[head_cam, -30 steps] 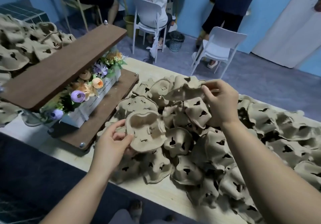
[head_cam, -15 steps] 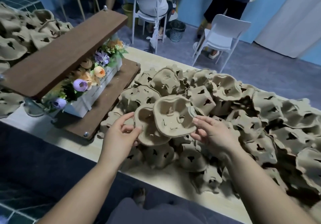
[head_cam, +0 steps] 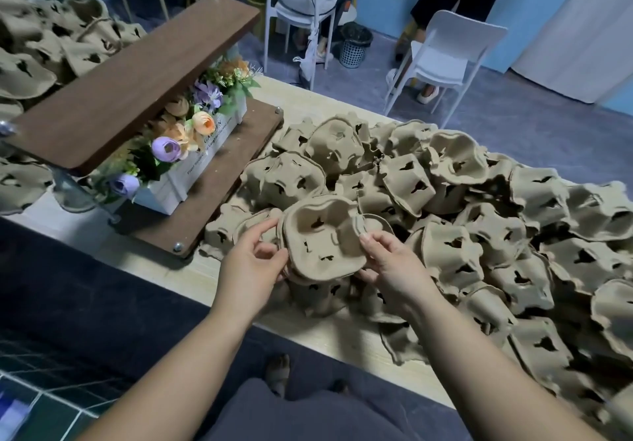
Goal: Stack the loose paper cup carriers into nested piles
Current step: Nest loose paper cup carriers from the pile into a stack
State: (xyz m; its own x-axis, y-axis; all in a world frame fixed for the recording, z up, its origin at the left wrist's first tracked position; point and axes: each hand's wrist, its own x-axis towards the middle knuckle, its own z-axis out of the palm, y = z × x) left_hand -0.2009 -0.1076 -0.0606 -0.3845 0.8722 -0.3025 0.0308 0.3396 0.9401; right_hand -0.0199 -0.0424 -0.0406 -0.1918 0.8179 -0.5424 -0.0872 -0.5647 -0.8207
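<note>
I log a pale wooden tabletop [head_cam: 329, 329] running diagonally through the view. A loose heap of paper cup carriers [head_cam: 445, 235] lies directly on it, covering the middle and right; many are upside down and overlapping. Just left of the heap sits the dark brown base board [head_cam: 205, 201] of a two-level stand, with further carriers [head_cam: 30, 74] beyond it.

One wide head-worn camera faces forward and down. The left hand [head_cam: 251, 269] and right hand [head_cam: 394, 269] sit close below it — over the table [head_cam: 342, 336].

One carrier [head_cam: 322, 235] between left hand [head_cam: 251, 269] and right hand [head_cam: 394, 266], above the pile [head_cam: 479, 235]
</note>
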